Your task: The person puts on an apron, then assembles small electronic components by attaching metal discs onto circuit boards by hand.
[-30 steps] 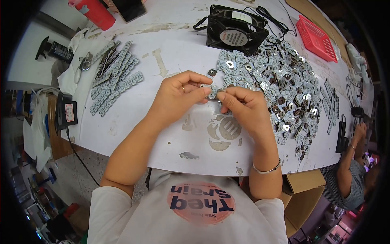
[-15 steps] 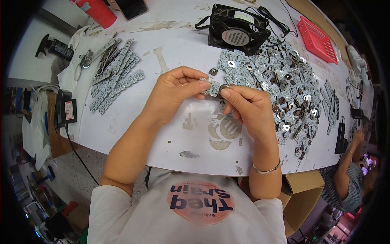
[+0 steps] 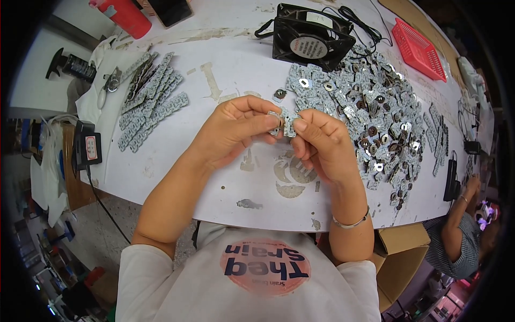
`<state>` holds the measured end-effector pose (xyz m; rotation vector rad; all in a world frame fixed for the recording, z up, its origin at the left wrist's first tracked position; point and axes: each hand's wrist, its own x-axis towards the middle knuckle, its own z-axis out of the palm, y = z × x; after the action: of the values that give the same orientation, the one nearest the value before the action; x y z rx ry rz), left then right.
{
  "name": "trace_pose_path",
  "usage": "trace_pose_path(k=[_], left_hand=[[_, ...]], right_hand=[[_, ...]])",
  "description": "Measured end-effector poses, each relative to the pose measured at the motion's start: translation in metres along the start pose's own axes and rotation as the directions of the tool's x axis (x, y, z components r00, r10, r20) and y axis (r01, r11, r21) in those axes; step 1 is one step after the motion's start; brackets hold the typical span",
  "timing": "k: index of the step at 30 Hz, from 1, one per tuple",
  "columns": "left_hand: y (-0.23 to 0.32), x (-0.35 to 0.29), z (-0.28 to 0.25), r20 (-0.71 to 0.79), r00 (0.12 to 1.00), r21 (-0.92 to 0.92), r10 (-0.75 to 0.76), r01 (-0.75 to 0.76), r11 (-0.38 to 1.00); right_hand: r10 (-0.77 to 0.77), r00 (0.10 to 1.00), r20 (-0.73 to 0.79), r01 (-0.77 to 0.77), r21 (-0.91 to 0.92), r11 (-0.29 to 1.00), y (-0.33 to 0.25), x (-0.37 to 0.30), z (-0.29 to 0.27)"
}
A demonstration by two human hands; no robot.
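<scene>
Above the table's near half, my left hand (image 3: 232, 129) and my right hand (image 3: 328, 140) meet, both closed in a pinch. Between their thumbs and fingers sit small grey-white circuit boards (image 3: 288, 124); whether the two hands' pieces are joined, I cannot tell. Just beyond my fingertips lies a dark round part (image 3: 280, 94) on a small pale piece. To the right of my right hand spreads a large heap of small circuit boards (image 3: 370, 112), many bearing dark round parts. Longer strips of circuit boards (image 3: 153, 107) lie stacked at the left.
A black square fan (image 3: 311, 40) with a cable stands behind the heap. Beyond it is a red plastic basket (image 3: 418, 51). More strips (image 3: 437, 134) lie at the far right. A red bottle (image 3: 126, 19) stands back left. Another person's arm (image 3: 456, 225) shows at right.
My hands have drawn closer together, and the held pieces have turned. The dark round part that showed at my right fingertips no longer shows there.
</scene>
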<state>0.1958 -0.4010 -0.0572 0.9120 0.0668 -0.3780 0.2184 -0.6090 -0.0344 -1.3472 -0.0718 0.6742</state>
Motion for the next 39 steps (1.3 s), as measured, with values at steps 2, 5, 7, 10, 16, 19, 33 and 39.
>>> trace_pose_path(k=[2,5,7,10,16,19,33,39], left_hand=[[0.001,-0.001,0.0,0.087,0.996,-0.079,0.023,-0.016,0.997],[-0.003,0.001,0.01,-0.061,0.981,0.208,0.185,-0.169,0.963],[-0.009,0.002,0.017,-0.05,0.951,0.316,0.304,-0.274,0.908],[-0.013,0.002,0.015,-0.018,0.881,0.535,0.473,-0.391,0.749],[-0.014,0.004,0.013,0.038,0.81,0.707,0.586,-0.436,0.557],[-0.015,0.004,0.014,0.046,0.8,0.686,0.599,-0.461,0.563],[-0.017,0.003,0.014,-0.026,0.931,0.614,0.365,-0.273,0.74],[-0.01,0.004,0.009,-0.071,0.983,0.39,0.17,-0.13,0.912]], right_hand=[[-0.005,1.0,0.003,0.005,0.116,0.993,-0.001,-0.001,0.001],[-0.03,0.995,-0.1,0.035,0.051,0.998,0.003,0.002,0.002],[-0.075,0.985,-0.157,0.067,-0.055,0.996,0.005,0.003,0.006],[-0.155,0.97,-0.187,0.111,-0.225,0.968,0.008,0.003,0.007],[-0.109,0.976,-0.187,0.074,-0.183,0.98,0.007,0.005,0.008],[-0.057,0.976,-0.21,0.034,-0.109,0.993,0.004,0.004,0.01],[-0.056,0.972,-0.229,0.007,-0.208,0.978,0.003,0.005,-0.006],[-0.291,0.942,-0.165,0.173,-0.505,0.846,0.01,0.007,-0.011]])
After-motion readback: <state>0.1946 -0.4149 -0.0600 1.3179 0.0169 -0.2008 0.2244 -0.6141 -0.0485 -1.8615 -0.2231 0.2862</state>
